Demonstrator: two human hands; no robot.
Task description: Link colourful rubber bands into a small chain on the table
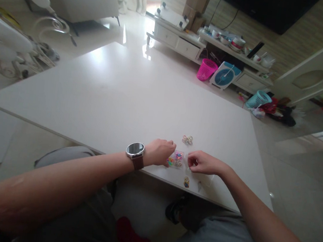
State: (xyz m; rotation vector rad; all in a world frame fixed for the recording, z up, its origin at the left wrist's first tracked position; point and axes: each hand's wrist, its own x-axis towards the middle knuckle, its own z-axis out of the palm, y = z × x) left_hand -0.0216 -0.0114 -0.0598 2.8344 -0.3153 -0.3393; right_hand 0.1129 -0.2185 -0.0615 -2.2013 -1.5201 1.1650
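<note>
A small clear box [178,160] with colourful bits and pale rings in its compartments lies near the table's front edge. My left hand [162,152], with a watch on the wrist, rests at the box's left side, its fingers around that edge. Just right of the box is my right hand [199,162], thumb and fingertips pinched together; what they hold, if anything, is too small to name. A clump of pale rings [187,140] lies behind the box. In front are a yellow and blue figure charm [186,182] and a small silvery piece [199,185].
The white table [139,107] reaches far back and left. Something clear and flat lies under my right wrist. White chairs stand at the left. Beyond the table are a pink basket [207,69], a blue fan [224,75] and a teal basket [259,99].
</note>
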